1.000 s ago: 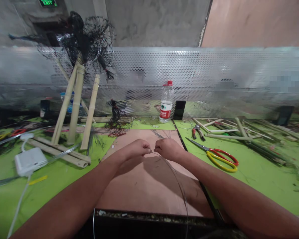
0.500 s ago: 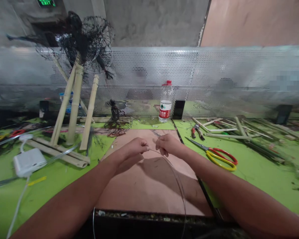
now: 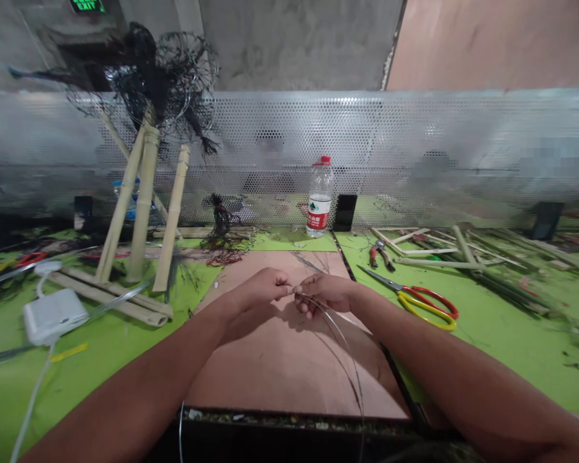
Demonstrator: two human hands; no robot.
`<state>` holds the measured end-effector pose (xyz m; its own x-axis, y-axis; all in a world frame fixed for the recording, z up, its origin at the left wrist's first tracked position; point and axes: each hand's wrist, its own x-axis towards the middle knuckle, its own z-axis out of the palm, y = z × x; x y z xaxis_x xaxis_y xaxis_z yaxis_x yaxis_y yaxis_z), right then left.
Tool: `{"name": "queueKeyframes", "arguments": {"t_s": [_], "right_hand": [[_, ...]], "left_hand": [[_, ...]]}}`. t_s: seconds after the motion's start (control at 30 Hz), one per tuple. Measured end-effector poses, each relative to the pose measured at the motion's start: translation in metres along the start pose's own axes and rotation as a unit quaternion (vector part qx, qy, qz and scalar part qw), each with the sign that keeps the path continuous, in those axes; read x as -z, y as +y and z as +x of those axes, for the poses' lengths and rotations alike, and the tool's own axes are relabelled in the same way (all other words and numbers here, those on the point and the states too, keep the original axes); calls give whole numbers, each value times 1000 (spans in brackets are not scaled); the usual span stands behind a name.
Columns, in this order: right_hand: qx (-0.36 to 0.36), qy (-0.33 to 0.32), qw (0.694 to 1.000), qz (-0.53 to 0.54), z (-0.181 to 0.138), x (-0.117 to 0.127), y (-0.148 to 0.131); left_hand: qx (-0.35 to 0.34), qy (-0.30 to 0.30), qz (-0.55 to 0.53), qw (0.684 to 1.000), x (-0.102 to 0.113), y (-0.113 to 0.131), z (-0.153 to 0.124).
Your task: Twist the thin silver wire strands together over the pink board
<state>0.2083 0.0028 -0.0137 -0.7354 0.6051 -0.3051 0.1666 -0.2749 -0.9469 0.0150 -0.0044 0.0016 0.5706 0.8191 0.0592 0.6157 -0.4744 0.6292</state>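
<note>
Both my hands meet over the brown board (image 3: 270, 360) in the middle of the green table. My left hand (image 3: 263, 289) is closed in a pinch on the end of a thin metal wire (image 3: 350, 360). My right hand (image 3: 325, 292) is turned palm up beside it, fingers curled around the same wire. The wire arcs from my fingers down toward the near table edge. A second strand runs close beside it.
Yellow-and-red scissors (image 3: 422, 302) and small pliers (image 3: 380, 253) lie right of the board. A water bottle (image 3: 320, 198) stands at the back by a perforated metal screen (image 3: 415, 154). A bamboo stand (image 3: 145, 206) topped with black wire and a white box (image 3: 53, 314) are at left. Bamboo strips (image 3: 468, 257) lie at right.
My right hand has rolled from knuckles-up to palm-up and closed in on my left hand. The wire loop has shifted slightly with it.
</note>
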Motion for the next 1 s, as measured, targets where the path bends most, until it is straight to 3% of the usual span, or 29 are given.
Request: {"name": "queueKeyframes", "arguments": {"t_s": [0.17, 0.3, 0.37, 0.5, 0.53, 0.6, 0.67, 0.73, 0.8, 0.83, 0.9, 1.0], "right_hand": [[38, 17, 998, -40, 3, 3, 5], [64, 79, 971, -215, 4, 1, 4], [79, 144, 913, -375, 4, -5, 2], [114, 259, 690, -667, 4, -25, -3], [123, 266, 651, -700, 5, -29, -3], [134, 273, 626, -718, 7, -33, -5], [139, 298, 666, -670, 7, -29, -6], [135, 313, 764, -548, 6, -17, -7], [130, 276, 882, -360, 2, -1, -9], [130, 270, 917, -265, 0, 6, -10], [138, 247, 949, -140, -5, 16, -13], [101, 154, 981, -62, -5, 14, -16]], "left_hand": [[-4, -7, -6, 1000, -1, 0, 0], [4, -18, -5, 1000, -3, -6, 3], [6, -22, -10, 1000, -5, -9, 5], [-1, -7, -34, 999, -6, -12, 8], [2, 0, -41, 999, -5, -12, 8], [10, 11, -55, 998, -3, -12, 7], [13, 19, -66, 998, 0, -11, 6], [8, 26, -73, 997, 4, -10, 4], [0, 27, -77, 997, 8, -9, 3], [-5, 26, -77, 997, 11, -7, 2], [-10, 25, -73, 997, 15, -4, -1], [-21, 30, -66, 997, 21, 1, -5]]}}
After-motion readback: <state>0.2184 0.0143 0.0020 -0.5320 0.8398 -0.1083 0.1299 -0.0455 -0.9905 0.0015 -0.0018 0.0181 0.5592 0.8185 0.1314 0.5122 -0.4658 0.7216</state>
